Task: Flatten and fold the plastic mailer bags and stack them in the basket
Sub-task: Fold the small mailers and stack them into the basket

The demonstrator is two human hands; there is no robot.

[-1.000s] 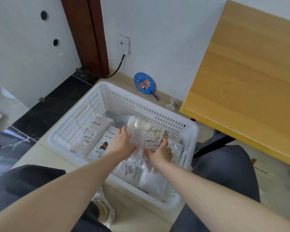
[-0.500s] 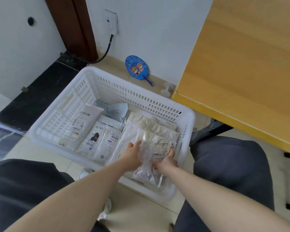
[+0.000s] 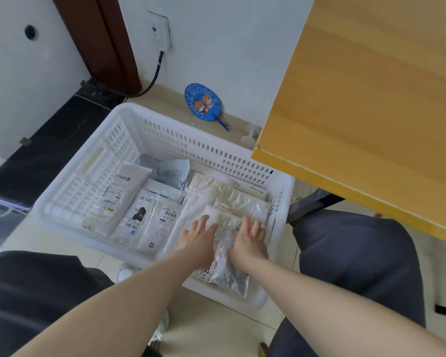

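My left hand (image 3: pixel 200 237) and right hand (image 3: pixel 250 237) lie flat, fingers straight, pressing a crinkled clear plastic mailer bag (image 3: pixel 225 269) onto the stack at the near right corner of the white slotted plastic basket (image 3: pixel 150 130). Neither grips anything. The bag's near end overhangs the rim (it looks springy), so I judge it could puff up or slide out once I lift off.

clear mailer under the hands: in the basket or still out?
In. The clear mailer lies on the stack inside the white basket, left hand and right hand pressing it flat with straight fingers.
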